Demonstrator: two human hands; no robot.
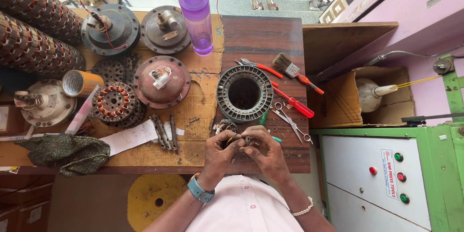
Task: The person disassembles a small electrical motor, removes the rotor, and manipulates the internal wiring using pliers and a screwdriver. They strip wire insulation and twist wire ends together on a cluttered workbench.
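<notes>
Currently pinching a small dark part (247, 140) between both sets of fingertips, at the near edge of the table (261, 34). Left hand (220, 152) closed around its left end; right hand (263, 154) closed on the right end, fingers curled tight. Part too small to identify; a yellow-green strand seems to run beside it.

Directly beyond the hands: empty stator ring (244, 93), with scissors (290, 118) and red screwdriver (292, 101) to its right, pliers (256, 65) and brush (290, 70) farther off. Loose screws (224, 126) just left of the hands. Bolts (164, 133) on cardboard further left, near a wound stator (116, 102) and motor cover (162, 81). Purple bottle (196, 17) upright at the far side.

Likely faults:
- Slipping of the part from the fingertips, given its small size; likely to drop to the lap or floor, being held near the table edge.
- Snagging on the scissors when reaching right.
- Scattering of screws by a wrist sweep.
- Tipping of the bottle onto the motor parts if knocked.
</notes>
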